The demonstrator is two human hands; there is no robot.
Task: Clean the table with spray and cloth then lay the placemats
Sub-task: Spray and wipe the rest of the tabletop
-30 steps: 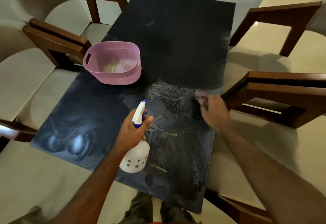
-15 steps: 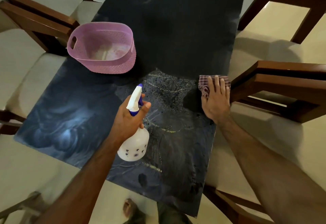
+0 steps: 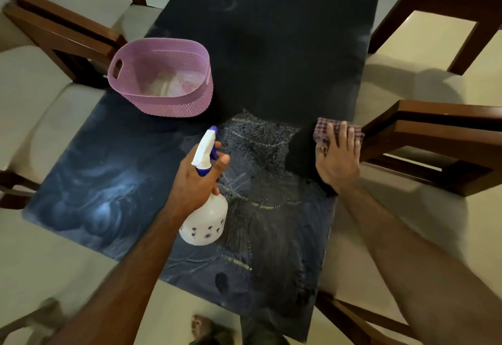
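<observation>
The left hand (image 3: 194,179) grips the neck of the spray bottle (image 3: 205,217) above the dark table (image 3: 271,45), with fingers wrapped around the neck and one finger on the blue trigger. The bottle's long axis tilts slightly, base toward the near table edge, nozzle (image 3: 213,130) pointing away from the person toward the table's far end. Spray droplets (image 3: 260,138) speckle the surface just beyond the nozzle. The right hand (image 3: 338,160) lies flat, fingers extended, pressing the checked cloth (image 3: 324,130) against the table at its right edge, beside a wooden chair (image 3: 423,138). A pink basket (image 3: 173,105) stands on the left side of the table.
</observation>
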